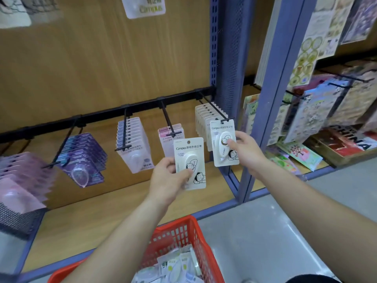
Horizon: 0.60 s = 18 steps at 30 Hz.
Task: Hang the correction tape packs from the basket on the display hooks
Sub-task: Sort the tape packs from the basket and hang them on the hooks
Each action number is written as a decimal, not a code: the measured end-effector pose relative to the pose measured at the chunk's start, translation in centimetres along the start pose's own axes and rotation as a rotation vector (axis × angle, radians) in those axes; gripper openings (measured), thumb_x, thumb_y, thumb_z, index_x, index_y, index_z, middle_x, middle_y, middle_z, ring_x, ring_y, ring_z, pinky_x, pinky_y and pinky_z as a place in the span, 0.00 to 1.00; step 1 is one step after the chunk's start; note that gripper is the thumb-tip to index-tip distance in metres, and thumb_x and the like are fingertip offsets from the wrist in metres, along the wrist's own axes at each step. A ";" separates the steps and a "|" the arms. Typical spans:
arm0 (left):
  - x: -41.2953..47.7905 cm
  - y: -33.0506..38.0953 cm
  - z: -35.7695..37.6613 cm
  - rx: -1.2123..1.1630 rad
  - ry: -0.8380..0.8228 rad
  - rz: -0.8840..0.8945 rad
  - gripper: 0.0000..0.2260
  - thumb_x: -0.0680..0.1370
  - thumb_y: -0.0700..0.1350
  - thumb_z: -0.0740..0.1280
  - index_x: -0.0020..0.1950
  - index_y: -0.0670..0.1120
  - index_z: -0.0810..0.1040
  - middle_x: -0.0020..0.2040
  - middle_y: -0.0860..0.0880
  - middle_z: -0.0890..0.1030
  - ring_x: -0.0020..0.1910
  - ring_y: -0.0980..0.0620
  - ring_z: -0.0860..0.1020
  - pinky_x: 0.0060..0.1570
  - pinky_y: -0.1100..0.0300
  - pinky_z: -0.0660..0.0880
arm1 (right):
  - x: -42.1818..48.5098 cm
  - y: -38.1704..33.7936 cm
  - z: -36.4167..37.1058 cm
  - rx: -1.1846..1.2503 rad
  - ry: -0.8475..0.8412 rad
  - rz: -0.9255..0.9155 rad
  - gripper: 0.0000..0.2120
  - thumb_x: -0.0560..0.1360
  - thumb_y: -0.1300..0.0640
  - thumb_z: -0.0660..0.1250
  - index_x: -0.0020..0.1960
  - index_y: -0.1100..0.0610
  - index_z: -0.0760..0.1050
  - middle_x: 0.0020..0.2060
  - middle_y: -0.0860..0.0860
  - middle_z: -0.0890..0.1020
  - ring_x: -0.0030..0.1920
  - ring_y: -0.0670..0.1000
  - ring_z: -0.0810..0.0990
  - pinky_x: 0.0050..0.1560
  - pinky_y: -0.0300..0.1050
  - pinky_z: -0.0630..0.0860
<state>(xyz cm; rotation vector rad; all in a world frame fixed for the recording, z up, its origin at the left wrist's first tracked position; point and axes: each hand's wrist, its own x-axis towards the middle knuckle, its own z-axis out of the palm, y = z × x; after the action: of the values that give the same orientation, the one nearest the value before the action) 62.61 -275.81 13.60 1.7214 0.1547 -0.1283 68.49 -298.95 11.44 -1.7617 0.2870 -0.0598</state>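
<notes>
1 cream pack pinched in left hand, 1 matching pack pinched in right hand; 1 red basket below.

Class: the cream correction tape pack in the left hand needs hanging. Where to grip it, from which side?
Pinch the cream pack at its lower left corner, coming from the left, as the left hand does. The card stands upright, so a low grip should leave its top edge free for the hook.

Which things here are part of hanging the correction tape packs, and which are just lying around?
Job: left hand, left pack, right hand, right pack, rightmost hook, red basket.
Lying about: sticker sheets, black mesh tray.
</notes>
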 end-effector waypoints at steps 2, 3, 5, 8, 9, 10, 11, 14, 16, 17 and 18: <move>0.6 -0.2 0.4 0.004 -0.011 0.011 0.10 0.76 0.34 0.74 0.53 0.44 0.77 0.46 0.50 0.88 0.40 0.57 0.86 0.34 0.69 0.77 | 0.5 -0.1 0.3 -0.070 0.006 -0.039 0.12 0.84 0.54 0.63 0.66 0.46 0.75 0.54 0.46 0.85 0.53 0.48 0.84 0.50 0.47 0.81; 0.9 -0.2 0.7 0.011 -0.014 0.019 0.10 0.76 0.35 0.74 0.54 0.45 0.77 0.47 0.50 0.88 0.42 0.56 0.86 0.35 0.69 0.77 | 0.8 -0.2 0.4 -0.109 0.011 -0.056 0.13 0.84 0.52 0.63 0.67 0.45 0.74 0.55 0.46 0.84 0.52 0.48 0.84 0.51 0.47 0.80; 1.6 -0.2 1.3 0.037 -0.012 0.042 0.10 0.77 0.37 0.74 0.55 0.46 0.78 0.49 0.50 0.87 0.45 0.54 0.86 0.38 0.67 0.79 | 1.4 -0.4 0.9 -0.209 0.018 -0.078 0.17 0.83 0.49 0.63 0.71 0.48 0.72 0.54 0.47 0.83 0.53 0.50 0.82 0.48 0.46 0.77; 3.2 0.2 2.9 0.114 -0.026 0.095 0.12 0.77 0.39 0.75 0.57 0.49 0.78 0.51 0.51 0.86 0.50 0.53 0.84 0.48 0.60 0.80 | 1.3 0.1 0.8 -0.363 0.068 -0.076 0.27 0.82 0.44 0.63 0.77 0.54 0.66 0.61 0.52 0.79 0.63 0.55 0.78 0.55 0.45 0.70; 3.8 0.4 3.6 0.130 -0.039 0.116 0.12 0.77 0.40 0.75 0.58 0.49 0.79 0.52 0.51 0.85 0.51 0.53 0.84 0.49 0.58 0.81 | 1.0 0.5 0.4 -0.381 0.088 -0.075 0.28 0.82 0.44 0.63 0.78 0.54 0.65 0.65 0.54 0.77 0.65 0.55 0.76 0.57 0.44 0.69; 4.5 0.5 4.5 0.139 -0.055 0.136 0.13 0.77 0.40 0.75 0.59 0.49 0.79 0.52 0.51 0.85 0.51 0.53 0.84 0.48 0.58 0.82 | 0.7 0.9 0.0 -0.378 0.106 -0.072 0.27 0.82 0.44 0.64 0.77 0.54 0.65 0.66 0.53 0.77 0.66 0.54 0.76 0.57 0.44 0.69; 5.1 0.7 5.3 0.147 -0.068 0.155 0.12 0.77 0.40 0.75 0.59 0.49 0.79 0.51 0.52 0.85 0.50 0.54 0.84 0.45 0.61 0.82 | 0.3 1.2 -0.6 -0.366 0.120 -0.068 0.25 0.82 0.45 0.64 0.76 0.54 0.67 0.63 0.51 0.78 0.64 0.52 0.76 0.56 0.44 0.69; 6.7 1.0 7.6 0.190 -0.074 0.211 0.12 0.77 0.40 0.75 0.57 0.50 0.79 0.51 0.51 0.84 0.49 0.52 0.83 0.45 0.58 0.83 | -0.6 1.8 -2.1 -0.351 0.128 -0.063 0.21 0.82 0.46 0.65 0.71 0.54 0.71 0.51 0.44 0.79 0.56 0.50 0.78 0.53 0.45 0.71; 7.5 0.9 8.5 0.195 -0.059 0.209 0.12 0.76 0.41 0.76 0.57 0.50 0.79 0.50 0.50 0.84 0.49 0.49 0.84 0.47 0.47 0.84 | -1.2 2.1 -2.8 -0.374 0.110 -0.071 0.20 0.82 0.46 0.65 0.70 0.53 0.72 0.50 0.42 0.79 0.55 0.50 0.79 0.52 0.45 0.71; 7.8 0.9 8.7 0.197 -0.047 0.207 0.12 0.76 0.41 0.76 0.57 0.50 0.79 0.50 0.50 0.84 0.49 0.48 0.84 0.47 0.44 0.84 | -1.6 2.3 -3.1 -0.394 0.092 -0.070 0.19 0.82 0.46 0.65 0.70 0.53 0.72 0.51 0.43 0.80 0.55 0.50 0.79 0.52 0.45 0.71; 8.1 0.7 8.8 0.198 -0.032 0.205 0.13 0.76 0.42 0.76 0.57 0.50 0.78 0.50 0.50 0.84 0.48 0.48 0.85 0.47 0.43 0.84 | -1.8 2.5 -3.4 -0.416 0.069 -0.066 0.19 0.81 0.46 0.65 0.69 0.53 0.72 0.53 0.45 0.80 0.55 0.49 0.79 0.52 0.45 0.70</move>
<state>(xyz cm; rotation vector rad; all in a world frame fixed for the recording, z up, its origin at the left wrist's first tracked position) 70.71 -284.39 11.52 1.9207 -0.0604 -0.0195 65.65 -302.20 9.93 -2.1858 0.3063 -0.1152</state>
